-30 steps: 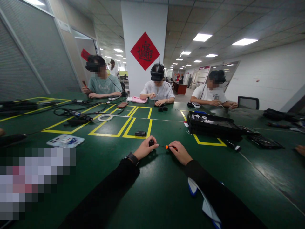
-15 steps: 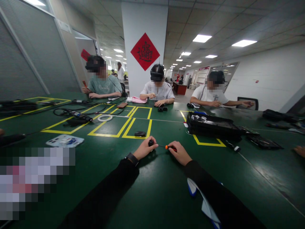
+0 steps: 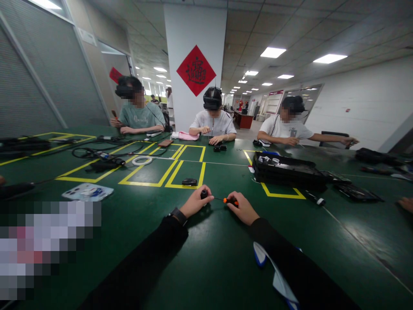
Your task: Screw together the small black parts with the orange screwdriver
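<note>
two hands [image 3: 195, 204] [image 3: 244, 209], one screwdriver [image 3: 225, 200]

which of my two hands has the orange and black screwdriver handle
Your right hand, gripping the screwdriver handle; your left hand, with the dark wristband, holds a small black part instead.

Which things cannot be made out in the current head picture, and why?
- Head view: orange-and-black screwdriver: its tip is hidden at the left hand.
- Head view: rounded black part: partly covered by the same hand.
- Head view: white-and-blue flat object: partly behind the black right sleeve.
- Head view: dark, thin-shafted tool: rear cut off by the left edge.
</note>
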The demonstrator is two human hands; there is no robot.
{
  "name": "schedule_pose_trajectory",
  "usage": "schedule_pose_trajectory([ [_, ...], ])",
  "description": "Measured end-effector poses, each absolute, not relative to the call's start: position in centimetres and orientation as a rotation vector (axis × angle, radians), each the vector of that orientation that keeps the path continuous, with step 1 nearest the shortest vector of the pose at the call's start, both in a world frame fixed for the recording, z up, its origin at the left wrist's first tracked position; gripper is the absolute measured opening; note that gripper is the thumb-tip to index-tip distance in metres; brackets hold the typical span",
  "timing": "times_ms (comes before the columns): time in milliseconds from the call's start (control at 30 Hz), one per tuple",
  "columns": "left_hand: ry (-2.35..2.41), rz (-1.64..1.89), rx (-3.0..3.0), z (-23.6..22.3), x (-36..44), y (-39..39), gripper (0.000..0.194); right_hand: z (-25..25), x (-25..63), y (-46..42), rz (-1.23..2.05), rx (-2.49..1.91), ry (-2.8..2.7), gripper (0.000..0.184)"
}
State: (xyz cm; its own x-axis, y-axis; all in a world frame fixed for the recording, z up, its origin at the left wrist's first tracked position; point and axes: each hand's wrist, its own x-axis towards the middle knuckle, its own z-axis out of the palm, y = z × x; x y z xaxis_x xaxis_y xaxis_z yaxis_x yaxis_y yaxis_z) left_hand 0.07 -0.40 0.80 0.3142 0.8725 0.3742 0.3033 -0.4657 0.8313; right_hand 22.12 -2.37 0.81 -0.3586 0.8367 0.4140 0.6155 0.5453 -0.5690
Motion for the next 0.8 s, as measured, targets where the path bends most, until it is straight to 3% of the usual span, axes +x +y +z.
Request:
schedule_pose_trajectory([
  [333, 1.041, 1.126, 1.91, 0.92, 0.0, -0.54, 0.02, 0.9, 22.1, -2.25, 0.417, -1.126, -2.115, 0.011],
  [467, 1.038, 1.124, 1.908, 0.86, 0.04, -0.53, 0.02, 0.64, 22.07, -2.26, 0.427, -1.14, -2.081, 0.019],
  [800, 1.052, 1.127, 1.92, 0.85, 0.02, -0.47, 0.02, 0.83, 22.08, -2.26, 0.405, -1.13, -2.112, 0.013],
])
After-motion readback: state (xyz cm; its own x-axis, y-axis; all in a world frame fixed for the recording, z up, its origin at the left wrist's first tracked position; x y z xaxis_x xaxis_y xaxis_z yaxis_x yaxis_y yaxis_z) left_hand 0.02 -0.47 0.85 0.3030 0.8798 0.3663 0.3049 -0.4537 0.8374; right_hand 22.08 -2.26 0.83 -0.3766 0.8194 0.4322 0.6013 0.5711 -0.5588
